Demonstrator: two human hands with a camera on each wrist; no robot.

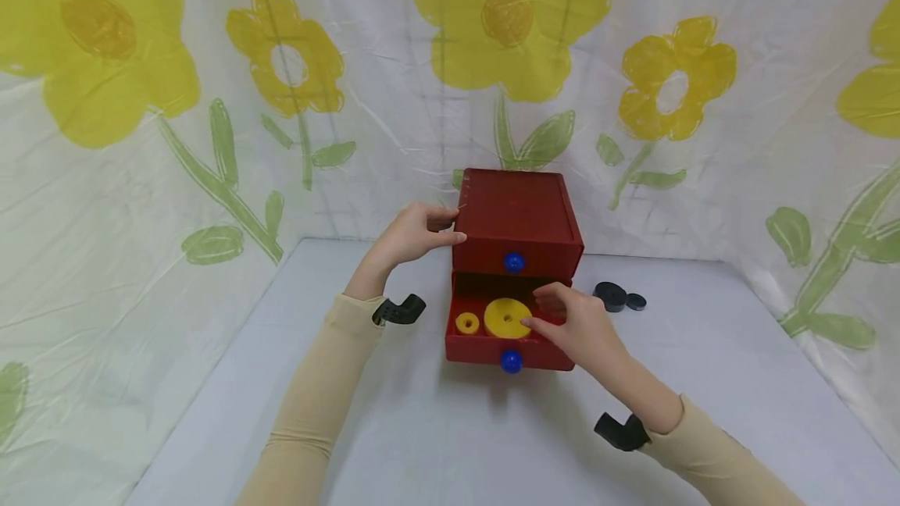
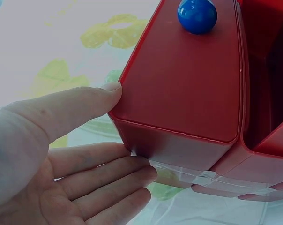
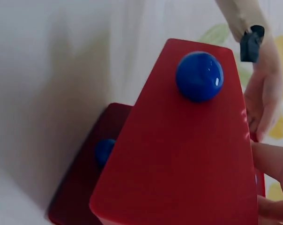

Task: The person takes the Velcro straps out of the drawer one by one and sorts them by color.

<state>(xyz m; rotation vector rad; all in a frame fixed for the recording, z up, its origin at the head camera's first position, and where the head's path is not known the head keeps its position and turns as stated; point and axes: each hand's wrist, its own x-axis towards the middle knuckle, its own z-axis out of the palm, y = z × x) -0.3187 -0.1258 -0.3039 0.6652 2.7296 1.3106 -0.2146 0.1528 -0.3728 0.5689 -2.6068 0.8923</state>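
Note:
A red drawer cabinet [image 1: 519, 208] stands on the table with its top drawer closed and the drawer beneath pulled out. Inside the pulled-out drawer [image 1: 467, 348] are a large yellow disc [image 1: 503, 318] with a hole and a small yellow ring [image 1: 467, 323]. My right hand [image 1: 580, 328] reaches over that drawer's right side, thumb at the large disc's edge and fingers a little apart from the disc. My left hand [image 1: 415, 236] rests against the cabinet's left side; in the left wrist view its thumb meets the corner and the fingers [image 2: 108, 176] lie straight.
Right of the cabinet lie a large black disc [image 1: 610, 296] and a smaller black disc [image 1: 636, 301]. Blue knobs [image 3: 200, 76] stick out from the drawer fronts. Another drawer front [image 3: 80, 187] shows under the pulled-out one. A flowered curtain [image 1: 394, 139] hangs behind the table [image 1: 394, 428].

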